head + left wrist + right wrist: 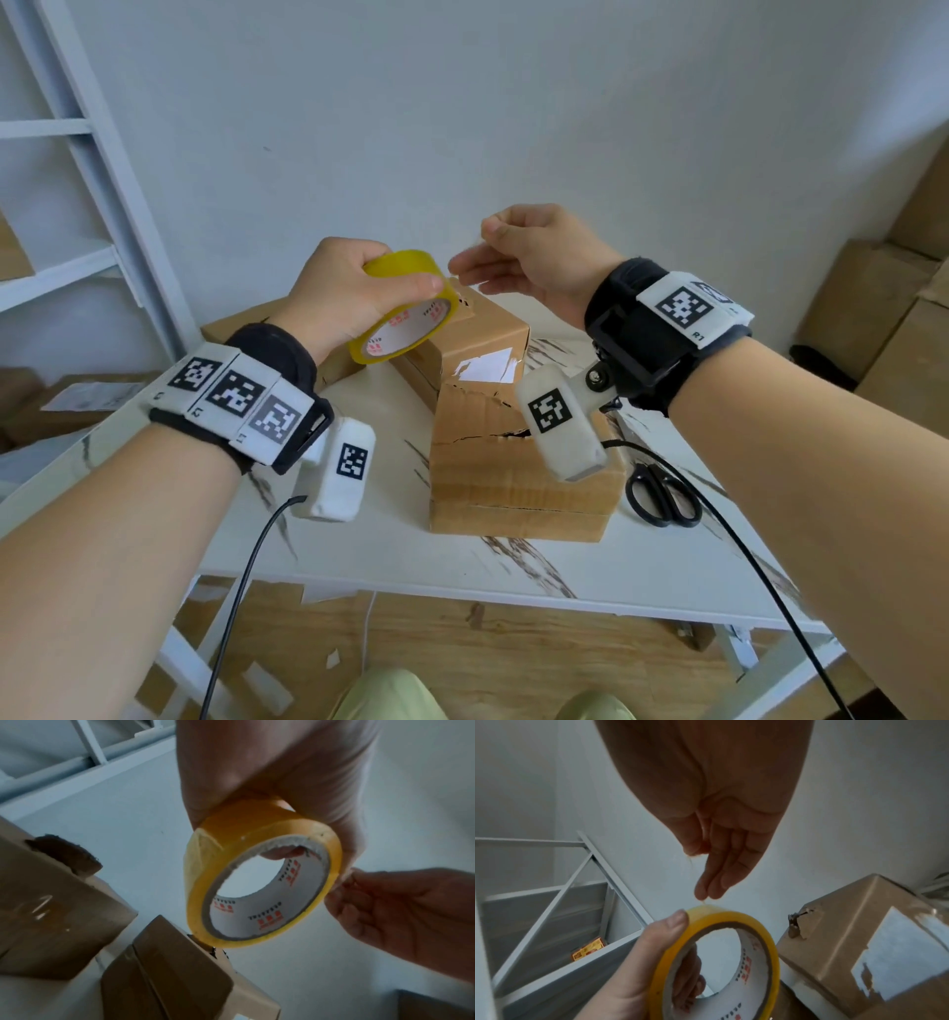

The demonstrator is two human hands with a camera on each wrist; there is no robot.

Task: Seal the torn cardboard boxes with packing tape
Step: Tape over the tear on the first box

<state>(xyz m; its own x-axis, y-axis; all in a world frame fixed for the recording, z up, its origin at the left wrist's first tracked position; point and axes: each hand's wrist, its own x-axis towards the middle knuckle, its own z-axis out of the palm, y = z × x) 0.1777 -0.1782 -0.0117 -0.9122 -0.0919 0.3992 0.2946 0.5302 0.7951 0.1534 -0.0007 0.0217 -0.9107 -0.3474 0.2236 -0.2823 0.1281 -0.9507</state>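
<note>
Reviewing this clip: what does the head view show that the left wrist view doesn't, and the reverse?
Head view only: black-handled scissors on the white marble-patterned table, and a cracked brown cardboard box nearest the person. Left wrist view only: a fingertip curled through the roll's white cardboard core. Both: the left hand gripping the yellow packing tape roll, with the right hand beside it.

Three cardboard boxes (pixel 518 462), one tape roll (pixel 405 308), one scissors (pixel 662 496).
</note>
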